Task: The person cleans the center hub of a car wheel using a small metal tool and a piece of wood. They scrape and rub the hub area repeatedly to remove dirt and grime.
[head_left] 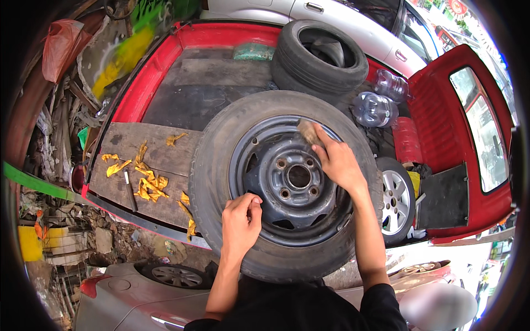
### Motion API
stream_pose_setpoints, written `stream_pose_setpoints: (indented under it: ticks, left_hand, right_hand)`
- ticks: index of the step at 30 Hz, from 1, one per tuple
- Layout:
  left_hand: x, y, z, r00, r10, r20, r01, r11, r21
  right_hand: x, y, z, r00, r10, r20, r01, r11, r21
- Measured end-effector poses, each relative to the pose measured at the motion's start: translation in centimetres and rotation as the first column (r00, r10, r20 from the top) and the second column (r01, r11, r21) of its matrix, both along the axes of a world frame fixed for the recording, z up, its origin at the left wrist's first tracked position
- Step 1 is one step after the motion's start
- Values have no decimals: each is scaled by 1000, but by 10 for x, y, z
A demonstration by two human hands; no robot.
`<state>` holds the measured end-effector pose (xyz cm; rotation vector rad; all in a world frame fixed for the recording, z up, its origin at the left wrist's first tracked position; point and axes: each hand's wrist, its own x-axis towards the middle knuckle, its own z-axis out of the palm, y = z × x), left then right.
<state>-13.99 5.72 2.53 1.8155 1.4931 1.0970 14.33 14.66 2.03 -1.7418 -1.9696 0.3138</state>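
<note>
A wheel lies flat before me, a black steel rim (pixel 265 182) inside a worn, dusty tyre (pixel 212 149). My right hand (pixel 338 160) reaches over the rim's right side. Its fingers press a small tan-brown pad (pixel 308 132) against the upper right inner edge; whether it is sandpaper or a sponge does not show. At the rim's lower left edge is my left hand (pixel 242 220), with its fingers curled in and its thumb against them. Anything inside those fingers is hidden. Lug holes surround the open centre hole of the rim.
Beneath the wheel is a red truck bed (pixel 144 94) with wooden boards. Yellow-orange scraps (pixel 152 185) and a dark-handled tool (pixel 130 193) lie left. Stacked tyres (pixel 320 60), large clear bottles (pixel 376 108) and an alloy wheel (pixel 395 198) stand beyond and right.
</note>
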Motion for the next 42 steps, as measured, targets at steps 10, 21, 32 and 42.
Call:
stream_pose_setpoints:
  ticks: [10, 21, 32, 42]
  left_hand:
    - [1, 1, 1, 1000, 2, -12, -2, 1000, -11]
    - [1, 0, 2, 1000, 0, -16, -1, 1000, -28]
    - [3, 1, -5, 1000, 23, -7, -22, 999, 43]
    - [2, -1, -3, 1000, 15, 7, -16, 999, 35]
  right_hand:
    - [-37, -5, 21, 873, 199, 444, -261, 962, 81]
    - [-37, -10, 7, 903, 236, 360, -288, 953, 98]
    - [-39, -15, -4, 843, -30, 537, -30, 994, 101]
    - [-8, -47, 13, 907, -156, 390, 163, 987, 16]
